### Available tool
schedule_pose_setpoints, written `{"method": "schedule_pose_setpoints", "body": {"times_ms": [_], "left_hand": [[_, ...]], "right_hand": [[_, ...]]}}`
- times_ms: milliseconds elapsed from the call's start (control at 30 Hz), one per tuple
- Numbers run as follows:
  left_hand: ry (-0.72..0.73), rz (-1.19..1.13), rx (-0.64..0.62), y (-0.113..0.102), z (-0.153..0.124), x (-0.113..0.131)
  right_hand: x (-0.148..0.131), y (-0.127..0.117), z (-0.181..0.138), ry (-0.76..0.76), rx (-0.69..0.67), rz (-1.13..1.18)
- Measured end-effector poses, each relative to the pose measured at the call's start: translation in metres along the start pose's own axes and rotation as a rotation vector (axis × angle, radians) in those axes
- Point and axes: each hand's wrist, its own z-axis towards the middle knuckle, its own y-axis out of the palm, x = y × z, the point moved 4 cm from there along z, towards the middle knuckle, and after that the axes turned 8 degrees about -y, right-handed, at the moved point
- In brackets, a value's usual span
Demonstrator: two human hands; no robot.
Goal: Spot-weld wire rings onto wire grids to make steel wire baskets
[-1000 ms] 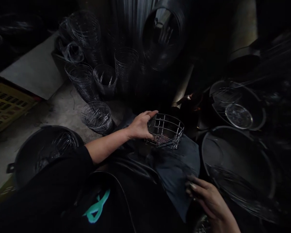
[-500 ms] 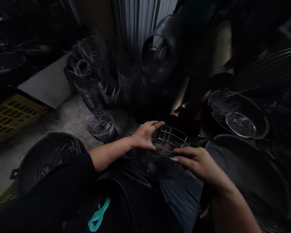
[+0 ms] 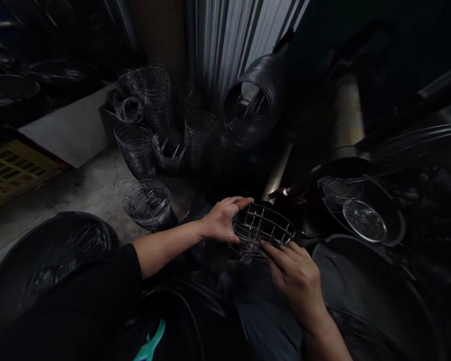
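A round wire basket frame point(image 3: 269, 224) of thin metal rings and short uprights is held tilted above my lap. My left hand point(image 3: 221, 220) grips its left side, thumb low and fingers over the upper ring. At the near right side, my right hand point(image 3: 293, 268) has its fingers closed at the lower wires. Whether those fingertips pinch the wire itself or a small piece is hidden by the hand and the dim light.
Stacks of wire rings point(image 3: 133, 148) stand on the floor ahead, with a wire-filled container point(image 3: 148, 203) nearer. A large wire coil point(image 3: 253, 100) lies behind. Dark basins point(image 3: 376, 291) flank me on the right. A yellow crate point(image 3: 17, 173) is at left.
My right hand has turned, its knuckles now higher and its fingers further along the near side of the frame. My left hand keeps its grip. The whole view has shifted slightly.
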Motion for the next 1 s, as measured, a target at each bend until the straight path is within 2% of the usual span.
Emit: {"method": "schedule_pose_setpoints", "body": {"times_ms": [267, 533, 833, 1000], "left_hand": [[-0.002, -0.055, 0.048, -0.005, 0.030, -0.002], [-0.022, -0.151, 0.048, -0.009, 0.054, -0.003], [0.009, -0.182, 0.067, -0.006, 0.064, -0.009], [-0.036, -0.138, 0.049, -0.012, 0.075, -0.006]], "right_hand": [[0.029, -0.004, 0.021, -0.077, 0.031, -0.027], [0.057, -0.003, 0.038, -0.036, 0.010, 0.019], [0.060, -0.003, 0.045, 0.018, 0.072, 0.111], [0.070, -0.001, 0.052, 0.007, 0.073, 0.043]]}}
